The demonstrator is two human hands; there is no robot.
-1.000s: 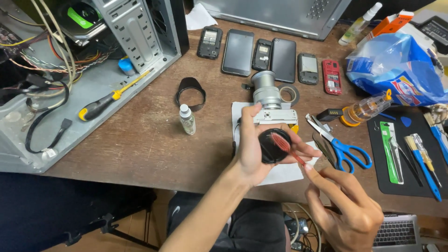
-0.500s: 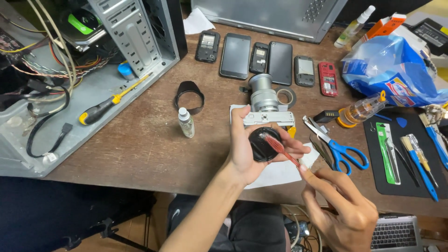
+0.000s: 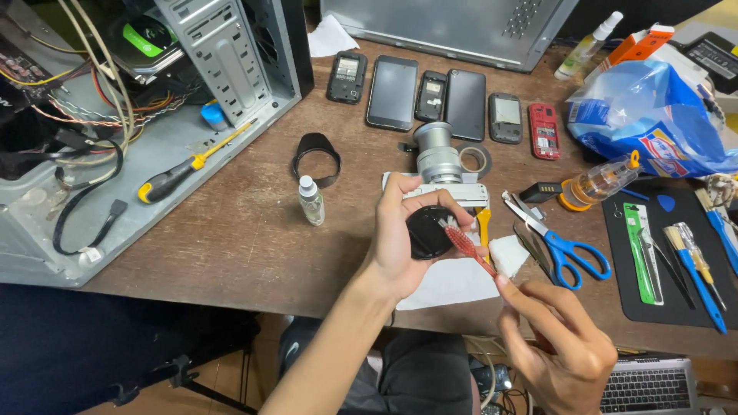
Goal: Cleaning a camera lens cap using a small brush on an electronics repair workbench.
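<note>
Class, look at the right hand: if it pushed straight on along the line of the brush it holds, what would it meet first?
Most likely the black round cap held in the left hand; the right hand's red toothbrush already points at it.

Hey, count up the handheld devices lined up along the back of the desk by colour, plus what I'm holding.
Black or dark devices: 5, from the leftmost to the small grey-screened one
Red devices: 1
Held in the left hand: 1 black round cap
Held in the right hand: 1 red brush
Total: 8
</note>
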